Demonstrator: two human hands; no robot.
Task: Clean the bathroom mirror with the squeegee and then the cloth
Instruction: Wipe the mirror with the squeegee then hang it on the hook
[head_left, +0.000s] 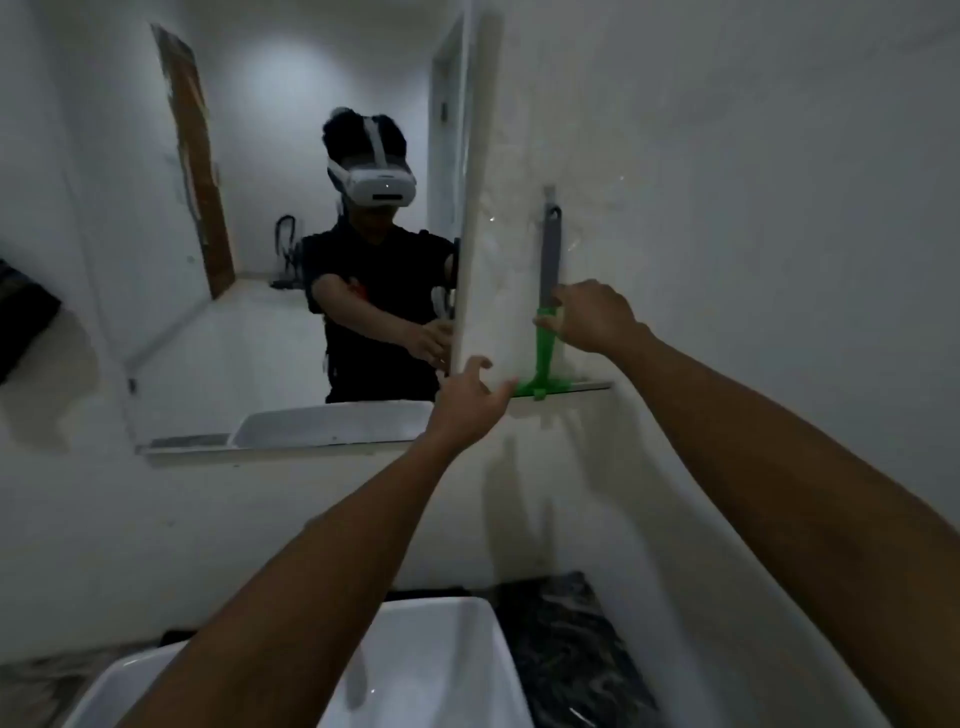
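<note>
Squeegee (545, 332): hangs on wall, right of mirror (249, 291), frame centre.
Right hand (592, 317): fingers curled round its handle.
Left hand (470, 395): spread, at blade's left end.
Handling: likely light, stiff plastic; grip mid-handle, lift off hook.

Two hands, left (470, 395) and right (592, 317), one squeegee (546, 332), one mirror (260, 291), one sink (431, 665).

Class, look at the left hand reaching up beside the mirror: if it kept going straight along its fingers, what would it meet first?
Most likely the green blade end of the squeegee hanging on the white wall. The left hand has its open fingers pointing up and right at it, almost touching, though depth is unclear.
</note>
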